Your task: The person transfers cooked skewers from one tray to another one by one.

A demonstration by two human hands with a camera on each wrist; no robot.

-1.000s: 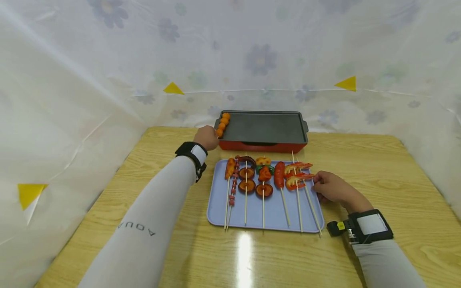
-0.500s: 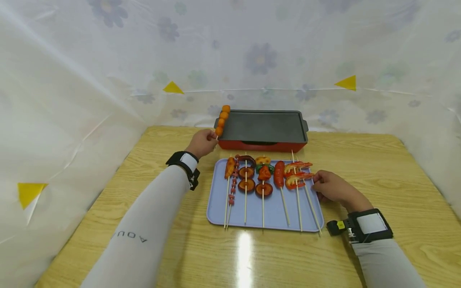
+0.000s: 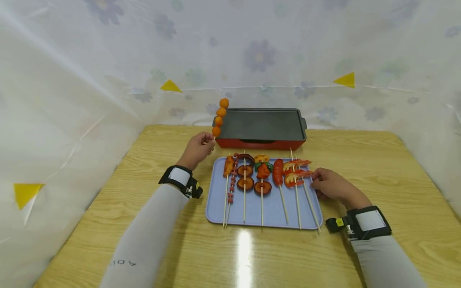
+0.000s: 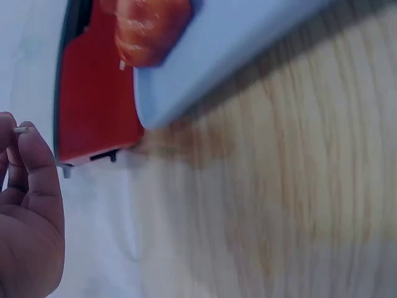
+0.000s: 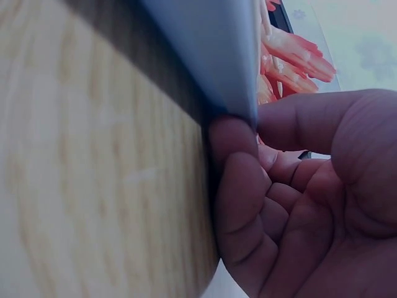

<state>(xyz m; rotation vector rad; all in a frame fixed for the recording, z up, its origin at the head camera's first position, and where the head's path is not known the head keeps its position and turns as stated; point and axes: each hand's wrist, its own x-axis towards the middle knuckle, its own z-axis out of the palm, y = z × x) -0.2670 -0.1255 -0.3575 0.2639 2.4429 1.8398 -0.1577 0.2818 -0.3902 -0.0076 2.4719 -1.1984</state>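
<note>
My left hand (image 3: 197, 150) pinches the bare stick end of a skewer of orange balls (image 3: 219, 121), held upright in front of the grill's left end. The stick's tip (image 4: 22, 130) shows between thumb and finger in the left wrist view. My right hand (image 3: 333, 185) grips the right rim of a pale blue tray (image 3: 217, 210), thumb above and fingers beneath in the right wrist view. On the tray lie several skewers: shrimp (image 3: 296, 179) nearest that hand, a sausage (image 3: 277, 172), mushroom slices (image 3: 245, 184), mixed pieces (image 3: 263, 171) and small pink pieces (image 3: 232, 184).
Behind the tray stands a red grill (image 3: 230, 143) with a flat dark plate (image 3: 263, 123) and side handles. The wooden table (image 3: 151, 160) extends around both. A flowered plastic sheet (image 3: 259, 56) with yellow triangles hangs at the back and sides.
My left hand has drawn back left and toward me, lifting the orange ball skewer off the grill's left edge and tipping it upward. My right hand stays at the tray's rim.
</note>
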